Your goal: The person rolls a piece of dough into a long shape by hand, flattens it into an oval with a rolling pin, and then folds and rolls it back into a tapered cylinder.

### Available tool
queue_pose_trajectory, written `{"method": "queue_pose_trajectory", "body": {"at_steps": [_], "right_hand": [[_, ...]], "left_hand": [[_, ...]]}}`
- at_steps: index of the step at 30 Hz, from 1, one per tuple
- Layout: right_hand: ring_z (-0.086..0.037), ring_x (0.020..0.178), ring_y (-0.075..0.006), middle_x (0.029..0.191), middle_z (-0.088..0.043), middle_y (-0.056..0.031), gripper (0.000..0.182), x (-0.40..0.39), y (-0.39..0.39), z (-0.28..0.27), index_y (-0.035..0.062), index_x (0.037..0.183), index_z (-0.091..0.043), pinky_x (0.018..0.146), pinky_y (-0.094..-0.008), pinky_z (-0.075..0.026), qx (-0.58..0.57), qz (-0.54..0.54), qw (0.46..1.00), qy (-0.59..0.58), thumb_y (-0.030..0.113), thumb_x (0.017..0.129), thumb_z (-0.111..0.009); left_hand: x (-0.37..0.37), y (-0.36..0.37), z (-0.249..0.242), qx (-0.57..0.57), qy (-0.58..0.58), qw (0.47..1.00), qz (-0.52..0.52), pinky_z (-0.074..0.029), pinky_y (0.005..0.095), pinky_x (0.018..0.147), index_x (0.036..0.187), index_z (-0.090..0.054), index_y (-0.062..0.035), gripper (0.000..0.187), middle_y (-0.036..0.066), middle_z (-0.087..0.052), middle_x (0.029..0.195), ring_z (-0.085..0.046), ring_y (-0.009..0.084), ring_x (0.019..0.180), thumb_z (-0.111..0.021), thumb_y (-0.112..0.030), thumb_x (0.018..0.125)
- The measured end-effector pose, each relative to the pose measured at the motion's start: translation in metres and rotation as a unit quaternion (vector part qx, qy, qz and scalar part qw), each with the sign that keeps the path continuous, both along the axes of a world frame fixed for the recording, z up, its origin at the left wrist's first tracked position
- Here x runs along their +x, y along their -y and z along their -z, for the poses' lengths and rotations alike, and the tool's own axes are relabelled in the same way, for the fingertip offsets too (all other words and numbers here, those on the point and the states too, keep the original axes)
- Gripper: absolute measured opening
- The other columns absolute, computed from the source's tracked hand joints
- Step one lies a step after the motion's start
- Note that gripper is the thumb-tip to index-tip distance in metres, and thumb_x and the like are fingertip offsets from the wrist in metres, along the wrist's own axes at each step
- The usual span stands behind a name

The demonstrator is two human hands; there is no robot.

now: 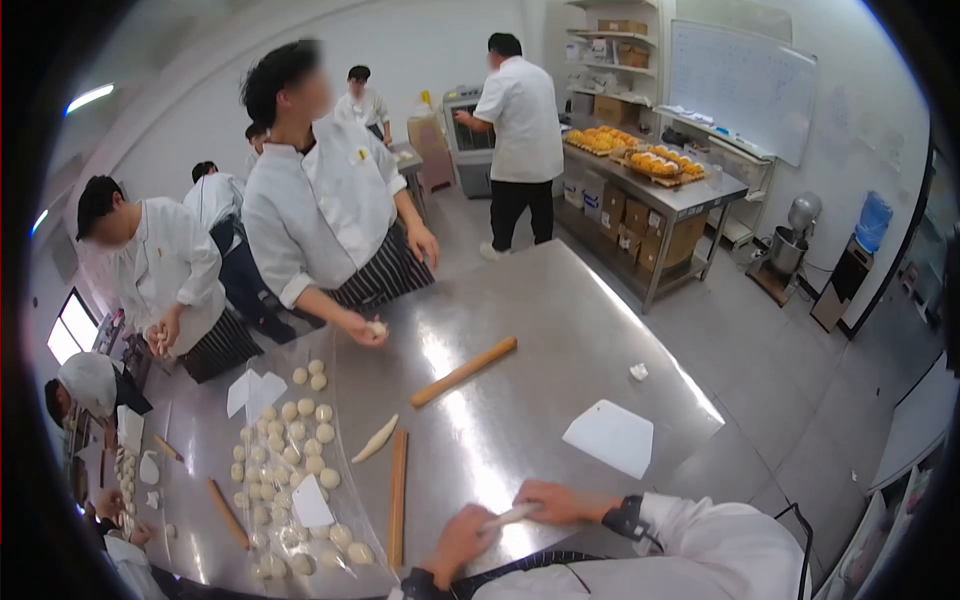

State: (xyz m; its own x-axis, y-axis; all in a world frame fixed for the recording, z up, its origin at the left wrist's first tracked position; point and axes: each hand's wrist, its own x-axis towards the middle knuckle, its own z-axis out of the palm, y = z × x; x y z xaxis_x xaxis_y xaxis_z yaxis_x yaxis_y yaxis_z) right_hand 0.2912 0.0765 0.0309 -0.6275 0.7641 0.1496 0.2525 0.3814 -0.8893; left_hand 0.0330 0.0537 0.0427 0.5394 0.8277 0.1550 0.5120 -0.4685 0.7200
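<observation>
Near the bottom of the head view, a pale strip of dough [512, 515] stretches between my two hands, just above the table's near edge. My left hand [466, 540] is closed round its left end. The other end is in the fingers of my right hand [553, 503]. A wooden rolling pin [398, 498] lies to the left of my hands. Past it rests a tapered piece of dough [375, 439]. Farther off, a second rolling pin [463, 371] lies at an angle. Beyond my right hand is a white dough scraper [610, 438].
Several dough balls [290, 433] sit at the left, partly under clear plastic, with a white scraper [311, 502] on them. A small white lump [638, 372] is near the right edge of the steel table [560, 300]. A co-worker's hand [362, 328] holds dough across the table.
</observation>
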Motion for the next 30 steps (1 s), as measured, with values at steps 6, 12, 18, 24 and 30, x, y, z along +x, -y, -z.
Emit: {"method": "queue_pose_trajectory", "body": {"at_steps": [6, 12, 18, 24, 30], "right_hand": [[-0.061, 0.097, -0.0258, 0.106, -0.061, -0.0100, 0.032, 0.001, -0.051, -0.093, 0.0056, 0.110, -0.063, 0.085, -0.0332, -0.048, 0.082, 0.078, 0.990, -0.080, 0.011, 0.080, -0.072], [-0.052, 0.119, -0.0354, 0.126, -0.056, -0.0171, 0.040, 0.021, -0.056, -0.032, 0.0046, 0.120, -0.059, 0.100, -0.0413, -0.043, 0.091, 0.193, 0.972, 0.101, 0.009, 0.081, -0.069], [-0.049, 0.125, -0.0348, 0.133, -0.054, -0.0167, 0.038, 0.003, -0.101, -0.007, 0.0055, 0.123, -0.059, 0.106, -0.0442, -0.037, 0.084, 0.230, 0.966, 0.083, 0.024, 0.090, -0.061], [-0.036, 0.138, -0.0351, 0.145, -0.045, -0.0169, 0.058, -0.048, -0.100, 0.035, 0.0088, 0.136, -0.052, 0.115, -0.0540, -0.021, 0.228, 0.214, 0.924, 0.221, 0.049, 0.094, -0.046], [-0.033, 0.140, -0.0367, 0.146, -0.042, -0.0208, 0.081, -0.031, -0.007, 0.029, 0.0062, 0.142, -0.044, 0.116, -0.0546, -0.017, 0.235, 0.122, 0.932, 0.247, 0.066, 0.088, -0.045]], "left_hand": [[0.010, -0.047, -0.090, 0.201, 0.094, 0.970, -0.100, -0.050, 0.0340, 0.072, 0.101, -0.062, -0.0042, 0.032, 0.013, -0.060, 0.095, -0.061, 0.0294, 0.085, -0.073, -0.002, 0.071], [-0.006, -0.046, -0.016, 0.165, 0.009, 0.974, -0.157, -0.044, 0.0421, 0.097, 0.122, -0.055, -0.0005, 0.048, 0.021, -0.058, 0.117, -0.055, 0.0371, 0.113, -0.069, -0.006, 0.077], [-0.002, -0.087, 0.012, 0.086, 0.008, 0.972, -0.217, -0.036, 0.0485, 0.106, 0.126, -0.054, -0.0011, 0.043, 0.023, -0.051, 0.132, -0.049, 0.0411, 0.121, -0.061, -0.017, 0.087], [0.039, -0.096, 0.032, 0.100, -0.185, 0.973, -0.098, -0.015, 0.0547, 0.116, 0.140, -0.045, -0.0007, 0.073, 0.026, -0.035, 0.149, -0.024, 0.0417, 0.143, -0.049, -0.055, 0.091], [0.037, -0.016, 0.025, 0.088, -0.226, 0.969, -0.037, -0.013, 0.0574, 0.116, 0.145, -0.036, 0.0014, 0.101, 0.024, -0.035, 0.149, -0.025, 0.0394, 0.144, -0.055, -0.072, 0.078]]}}
